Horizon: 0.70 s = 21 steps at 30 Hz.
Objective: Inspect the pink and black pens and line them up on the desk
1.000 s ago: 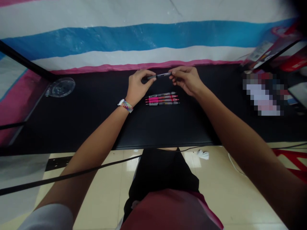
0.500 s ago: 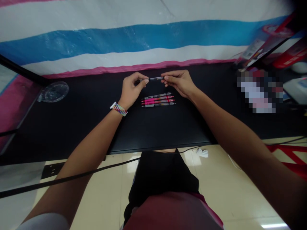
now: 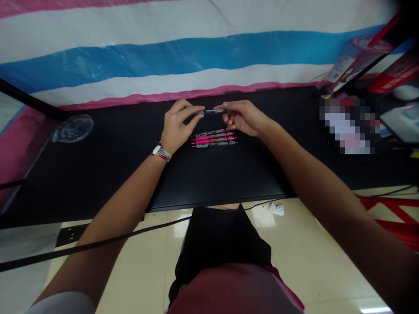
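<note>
A dark pen (image 3: 213, 111) lies level between my two hands, above a row of pens. My left hand (image 3: 178, 123) pinches its left end between thumb and fingers. At its right end, the fingers of my right hand (image 3: 244, 117) are closed around it, with the tip partly hidden. Just below, several pens lie side by side on the black table (image 3: 209, 179): pink ones (image 3: 209, 140) in the middle, with a grey one (image 3: 216, 144) nearest the front edge.
A clear round plastic lid (image 3: 75, 128) lies at the far left. At the right stand a tall clear container (image 3: 347, 65) and a red object (image 3: 393, 78), near a pixelated patch. A striped sheet (image 3: 183, 54) hangs behind; a black cable crosses below.
The held pen and both hands have come slightly nearer to the row of pens. The fingers of my right hand have shifted along the pen's right end.
</note>
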{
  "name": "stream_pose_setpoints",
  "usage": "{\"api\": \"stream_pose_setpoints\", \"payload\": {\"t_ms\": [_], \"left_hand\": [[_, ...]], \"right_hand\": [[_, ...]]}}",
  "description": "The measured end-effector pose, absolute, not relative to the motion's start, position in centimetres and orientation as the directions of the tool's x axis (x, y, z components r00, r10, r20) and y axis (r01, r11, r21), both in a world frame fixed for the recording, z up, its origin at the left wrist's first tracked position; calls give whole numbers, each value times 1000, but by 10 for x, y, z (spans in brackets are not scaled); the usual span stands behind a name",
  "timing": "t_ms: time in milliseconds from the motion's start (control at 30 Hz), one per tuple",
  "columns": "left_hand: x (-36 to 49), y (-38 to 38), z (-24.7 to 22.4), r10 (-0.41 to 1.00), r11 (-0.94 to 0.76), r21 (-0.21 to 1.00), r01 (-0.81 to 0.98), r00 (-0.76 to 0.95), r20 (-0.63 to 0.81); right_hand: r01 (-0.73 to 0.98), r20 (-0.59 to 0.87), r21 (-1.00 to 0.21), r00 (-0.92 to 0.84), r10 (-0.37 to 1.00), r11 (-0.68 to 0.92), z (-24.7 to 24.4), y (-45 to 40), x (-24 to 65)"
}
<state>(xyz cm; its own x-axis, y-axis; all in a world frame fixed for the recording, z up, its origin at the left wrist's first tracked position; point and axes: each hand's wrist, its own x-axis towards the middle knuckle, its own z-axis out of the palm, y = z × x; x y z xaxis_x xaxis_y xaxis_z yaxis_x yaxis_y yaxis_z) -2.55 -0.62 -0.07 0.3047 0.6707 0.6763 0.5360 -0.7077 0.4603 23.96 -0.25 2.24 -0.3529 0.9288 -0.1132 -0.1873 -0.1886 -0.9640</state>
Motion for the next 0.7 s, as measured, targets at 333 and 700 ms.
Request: {"api": "stream_pose_setpoints", "payload": {"t_ms": [333,700], "left_hand": [[-19,-15,1,694,-713,516,474,377,613],[-20,1,-8,815,-579,760,296,180,551]], "right_hand": [[-129,-17,-989,-405,914,-76,24,-5,239],[-174,43,-985,-349,936,-20,13,1,239]]}}
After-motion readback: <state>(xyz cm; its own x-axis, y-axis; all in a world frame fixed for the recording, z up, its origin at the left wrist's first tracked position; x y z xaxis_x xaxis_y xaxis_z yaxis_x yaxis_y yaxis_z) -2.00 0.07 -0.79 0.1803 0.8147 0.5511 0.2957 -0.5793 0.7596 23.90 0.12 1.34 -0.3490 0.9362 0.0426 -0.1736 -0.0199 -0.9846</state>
